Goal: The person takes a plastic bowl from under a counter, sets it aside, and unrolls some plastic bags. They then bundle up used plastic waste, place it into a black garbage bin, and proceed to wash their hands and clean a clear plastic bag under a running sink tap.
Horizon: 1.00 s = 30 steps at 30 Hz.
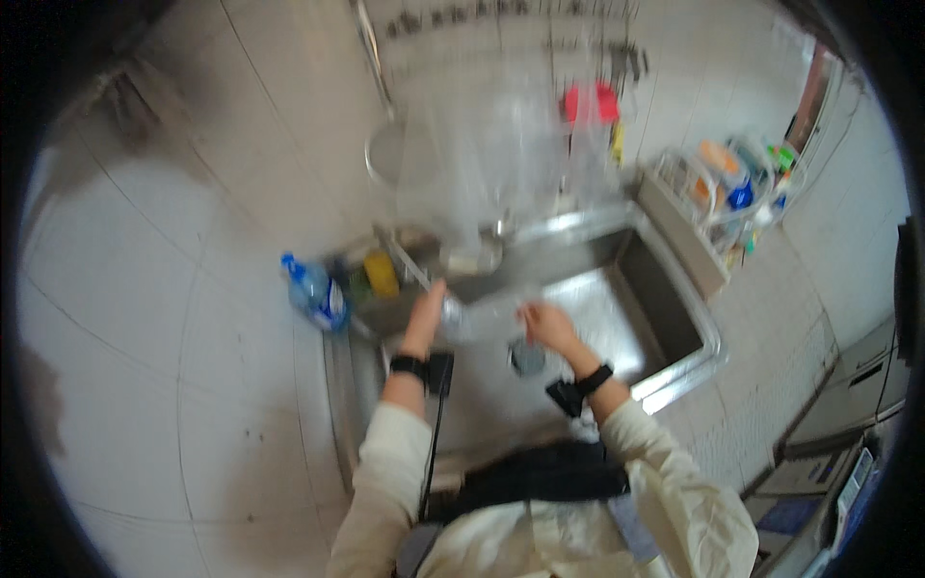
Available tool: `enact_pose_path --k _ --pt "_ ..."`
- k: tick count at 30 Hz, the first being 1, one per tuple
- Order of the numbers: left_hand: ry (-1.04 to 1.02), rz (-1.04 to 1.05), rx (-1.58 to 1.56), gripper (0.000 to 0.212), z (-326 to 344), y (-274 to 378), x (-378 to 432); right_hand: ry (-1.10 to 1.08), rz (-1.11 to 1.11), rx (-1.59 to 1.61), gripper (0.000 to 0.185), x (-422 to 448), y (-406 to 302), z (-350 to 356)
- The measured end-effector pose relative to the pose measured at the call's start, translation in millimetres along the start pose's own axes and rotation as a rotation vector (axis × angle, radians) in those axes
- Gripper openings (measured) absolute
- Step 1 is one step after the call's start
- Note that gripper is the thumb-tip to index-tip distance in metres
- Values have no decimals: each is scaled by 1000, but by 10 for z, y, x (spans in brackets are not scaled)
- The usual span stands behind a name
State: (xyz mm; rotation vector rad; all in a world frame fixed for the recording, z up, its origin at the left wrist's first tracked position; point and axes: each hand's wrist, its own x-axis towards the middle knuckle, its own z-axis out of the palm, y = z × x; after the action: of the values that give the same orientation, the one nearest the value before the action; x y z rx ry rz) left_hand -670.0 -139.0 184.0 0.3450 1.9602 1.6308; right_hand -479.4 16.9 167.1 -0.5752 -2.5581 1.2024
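Observation:
Both my hands are over a stainless steel sink. My left hand is at the faucet spout, beside a clear, blurred object, perhaps plastic, that spans the gap towards my right hand. The fingers of my right hand are bent at its right end; blur hides how either hand grips it. Below my right hand lies the round sink drain. Each wrist bears a black strap with a small black device.
A blue-capped bottle stands at the sink's left corner, near a yellow sponge-like item. Clear plastic bags hang on the wall behind, beside a round strainer or pan. A rack of bottles and containers is at the right.

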Motion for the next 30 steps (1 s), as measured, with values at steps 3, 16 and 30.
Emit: enact_pose_path --k 3,16,30 --pt "2 -44 104 50 -48 -126 63 290 -558 -196 20 -6 -177 -28" --pt "-146 -88 -66 26 -30 -22 47 85 -138 19 19 -176 312 182" --pt "-144 -24 -351 24 54 -32 -28 100 -78 -39 19 -206 165 6"
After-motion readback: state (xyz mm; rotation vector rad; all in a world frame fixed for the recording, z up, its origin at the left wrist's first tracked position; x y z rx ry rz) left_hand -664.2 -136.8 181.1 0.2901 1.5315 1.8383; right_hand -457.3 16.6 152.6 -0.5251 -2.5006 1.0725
